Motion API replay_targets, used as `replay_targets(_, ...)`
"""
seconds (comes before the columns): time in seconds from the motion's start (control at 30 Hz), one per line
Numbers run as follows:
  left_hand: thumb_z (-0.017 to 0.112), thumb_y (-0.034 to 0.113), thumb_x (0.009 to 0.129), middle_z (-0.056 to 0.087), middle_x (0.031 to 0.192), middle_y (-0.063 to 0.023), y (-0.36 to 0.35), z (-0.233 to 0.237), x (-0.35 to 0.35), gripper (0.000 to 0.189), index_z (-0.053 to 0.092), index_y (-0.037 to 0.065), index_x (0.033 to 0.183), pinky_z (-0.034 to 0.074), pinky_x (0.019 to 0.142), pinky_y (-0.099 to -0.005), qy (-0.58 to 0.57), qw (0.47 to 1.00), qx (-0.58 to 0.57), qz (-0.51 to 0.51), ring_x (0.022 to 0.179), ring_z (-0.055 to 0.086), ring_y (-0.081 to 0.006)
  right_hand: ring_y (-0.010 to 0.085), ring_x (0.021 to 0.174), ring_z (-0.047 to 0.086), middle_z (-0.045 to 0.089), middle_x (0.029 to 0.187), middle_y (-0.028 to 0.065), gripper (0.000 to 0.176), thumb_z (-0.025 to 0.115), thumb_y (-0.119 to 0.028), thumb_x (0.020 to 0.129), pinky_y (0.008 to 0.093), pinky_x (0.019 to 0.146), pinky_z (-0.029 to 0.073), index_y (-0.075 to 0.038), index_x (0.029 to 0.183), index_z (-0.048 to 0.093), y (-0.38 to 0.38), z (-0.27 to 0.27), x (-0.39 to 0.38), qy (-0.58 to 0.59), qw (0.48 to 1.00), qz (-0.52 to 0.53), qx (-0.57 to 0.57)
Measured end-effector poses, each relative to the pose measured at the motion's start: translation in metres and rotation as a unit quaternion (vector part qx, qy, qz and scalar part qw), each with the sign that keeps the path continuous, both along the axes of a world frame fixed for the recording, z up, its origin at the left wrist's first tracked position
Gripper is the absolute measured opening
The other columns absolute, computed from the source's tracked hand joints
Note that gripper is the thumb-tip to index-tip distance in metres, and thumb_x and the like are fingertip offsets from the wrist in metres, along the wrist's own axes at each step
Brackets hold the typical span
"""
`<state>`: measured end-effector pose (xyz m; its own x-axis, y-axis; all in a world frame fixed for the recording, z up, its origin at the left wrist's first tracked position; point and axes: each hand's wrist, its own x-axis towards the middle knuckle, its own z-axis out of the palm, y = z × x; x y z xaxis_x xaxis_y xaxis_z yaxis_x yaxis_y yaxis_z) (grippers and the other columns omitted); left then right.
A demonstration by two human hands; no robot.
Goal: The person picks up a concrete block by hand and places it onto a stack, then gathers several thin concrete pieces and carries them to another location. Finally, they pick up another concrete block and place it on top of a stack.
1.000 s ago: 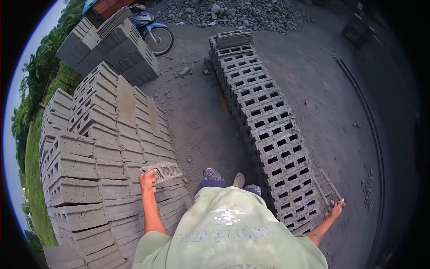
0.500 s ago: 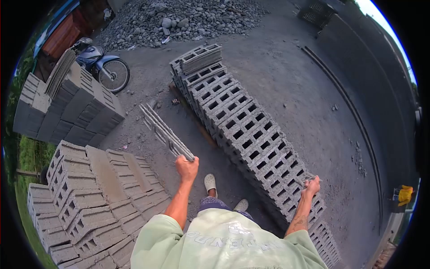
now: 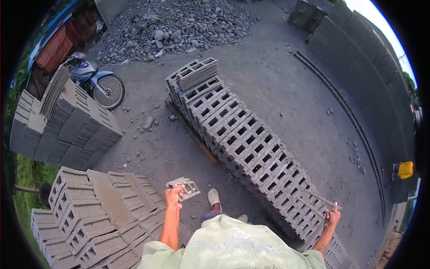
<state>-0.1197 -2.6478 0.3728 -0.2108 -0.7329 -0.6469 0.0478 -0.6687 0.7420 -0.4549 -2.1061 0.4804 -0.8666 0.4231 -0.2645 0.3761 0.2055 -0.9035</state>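
My left hand is closed around some thin grey plates with rectangular openings, held above the ground between the block stacks. On the right, my right hand grips the near end of a thin grey frame. That frame is low over the top of a long row of hollow concrete blocks; whether it touches them is hard to tell. Several similar plates lie piled on the row's far end.
Hollow blocks are stacked at lower left, with another block stack behind them. A motorcycle stands beside that stack. Beyond are a gravel heap, a dark wall and a yellow item at far right.
My left hand has come down and back, turning the plates so their openings show. My right hand has moved right and down, and the frame it holds is now visible. The view has shifted.
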Motion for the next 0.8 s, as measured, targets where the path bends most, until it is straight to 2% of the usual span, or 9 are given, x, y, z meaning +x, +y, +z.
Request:
replay_targets(0.13, 0.068, 0.001, 0.061, 0.049, 0.053, -0.002, -0.108, 0.012, 0.023, 0.019, 0.051, 0.008, 0.061, 0.035, 0.041, -0.0247, -0.031, 0.982, -0.123, 0.14, 0.041, 0.044, -0.0122, 0.0082, 0.035, 0.03, 0.029, 0.047, -0.0045, 0.04, 0.062, -0.038, 0.082, 0.023, 0.037, 0.036, -0.012, 0.063, 0.039, 0.05, -0.008, -0.005, 0.082, 0.983, -0.164, -0.03)
replay_targets(0.27, 0.066, 0.002, 0.059, 0.046, 0.05, -0.0018, -0.129, 0.042, -0.008, 0.019, 0.048, 0.007, 0.055, 0.035, 0.041, -0.0264, -0.124, 0.963, -0.228, 0.076, 0.041, 0.045, -0.0125, 0.0124, 0.037, 0.039, 0.041, 0.049, 0.0012, 0.035, 0.061, -0.034, 0.082, 0.0264, 0.036, 0.035, -0.007, 0.065, 0.046, 0.022, -0.064, -0.033, 0.131, 0.957, -0.251, 0.061)
replay_targets(0.33, 0.064, 0.005, 0.058, 0.046, 0.047, -0.0049, -0.091, 0.034, -0.042, 0.02, 0.046, 0.001, 0.051, 0.036, 0.041, -0.0313, -0.271, 0.92, -0.282, -0.014, 0.041, 0.045, -0.0135, 0.0146, 0.038, 0.042, 0.045, 0.051, 0.0033, 0.034, 0.059, -0.032, 0.082, 0.0273, 0.036, 0.034, -0.005, 0.065, 0.049, -0.049, -0.074, -0.029, 0.091, 0.967, -0.228, 0.073)
replay_targets(0.4, 0.068, 0.012, 0.058, 0.052, 0.051, -0.0144, -0.009, -0.017, -0.073, 0.022, 0.05, -0.001, 0.054, 0.042, 0.052, -0.0418, -0.357, 0.798, -0.46, -0.154, 0.05, 0.054, -0.0293, 0.0121, 0.036, 0.039, 0.042, 0.049, 0.0016, 0.035, 0.058, -0.031, 0.083, 0.0262, 0.033, 0.031, -0.008, 0.06, 0.044, -0.133, -0.099, -0.014, 0.099, 0.984, -0.138, -0.053)
replay_targets(0.47, 0.069, 0.011, 0.057, 0.056, 0.059, -0.0145, 0.098, -0.024, -0.106, 0.017, 0.054, 0.004, 0.055, 0.043, 0.063, -0.0419, -0.149, 0.791, -0.538, -0.25, 0.061, 0.055, -0.0343, 0.0117, 0.036, 0.04, 0.037, 0.045, -0.0014, 0.034, 0.057, -0.032, 0.085, 0.0242, 0.032, 0.029, -0.01, 0.064, 0.043, -0.233, -0.1, 0.015, 0.039, 0.978, 0.036, -0.202)
replay_targets(0.57, 0.067, 0.013, 0.061, 0.053, 0.055, -0.0144, 0.188, -0.035, -0.116, 0.019, 0.052, 0.001, 0.059, 0.042, 0.054, -0.0394, 0.037, 0.736, -0.497, -0.458, 0.056, 0.055, -0.0324, 0.01, 0.037, 0.037, 0.036, 0.046, -0.0035, 0.033, 0.06, -0.035, 0.084, 0.0222, 0.036, 0.03, -0.009, 0.07, 0.045, -0.316, -0.051, 0.039, -0.073, 0.921, 0.332, -0.192)
replay_targets(0.67, 0.065, 0.012, 0.066, 0.052, 0.053, -0.0016, 0.141, -0.008, -0.113, 0.015, 0.052, 0.004, 0.063, 0.04, 0.047, -0.027, 0.055, 0.857, -0.282, -0.427, 0.05, 0.051, -0.009, 0.0082, 0.038, 0.038, 0.038, 0.049, -0.0035, 0.033, 0.061, -0.035, 0.084, 0.0218, 0.036, 0.031, -0.01, 0.07, 0.044, -0.256, -0.011, 0.026, -0.061, 0.928, 0.34, -0.14)
replay_targets(0.7, 0.064, 0.01, 0.065, 0.051, 0.051, 0.0, 0.124, 0.006, -0.111, 0.014, 0.051, 0.005, 0.064, 0.039, 0.041, -0.0252, 0.028, 0.895, -0.134, -0.425, 0.046, 0.049, -0.0068, 0.0079, 0.039, 0.038, 0.039, 0.05, -0.0034, 0.033, 0.061, -0.034, 0.084, 0.0216, 0.036, 0.032, -0.01, 0.07, 0.044, -0.226, -0.011, 0.026, -0.048, 0.944, 0.301, -0.123)
replay_targets(0.8, 0.064, 0.014, 0.064, 0.054, 0.052, -0.0042, 0.12, -0.015, -0.124, 0.016, 0.053, 0.003, 0.065, 0.041, 0.043, -0.028, -0.031, 0.874, -0.138, -0.465, 0.044, 0.052, -0.0124, 0.0081, 0.04, 0.039, 0.04, 0.052, -0.0028, 0.033, 0.061, -0.034, 0.084, 0.0216, 0.037, 0.033, -0.01, 0.07, 0.043, -0.166, -0.031, 0.03, -0.024, 0.966, 0.241, -0.09)
